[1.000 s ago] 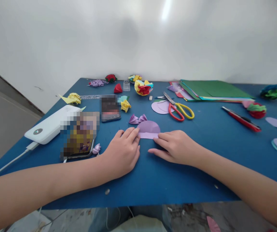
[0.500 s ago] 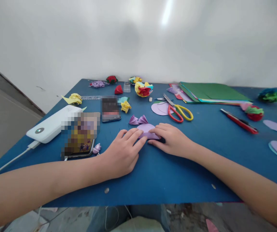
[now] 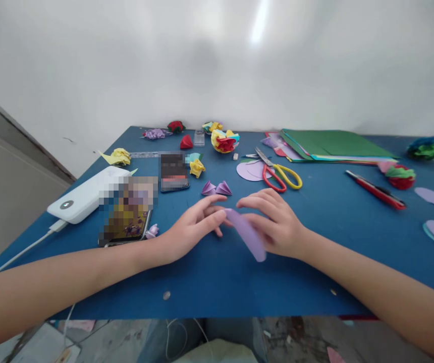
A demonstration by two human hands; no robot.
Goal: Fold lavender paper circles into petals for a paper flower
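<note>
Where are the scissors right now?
In the head view, the scissors lie on the blue table, beside purple paper circles, beyond the right hand, which holds a purple paper piece.

Showing lilac on the paper [image 3: 248,235], blue on the table [image 3: 239,285], red and yellow on the scissors [image 3: 279,174], green on the far sheets [image 3: 334,142], white on the left power bank [image 3: 84,194].

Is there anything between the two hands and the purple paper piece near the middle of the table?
Nothing visible. The left hand and the right hand both hold the purple paper piece directly, tilted above the blue table.
</note>
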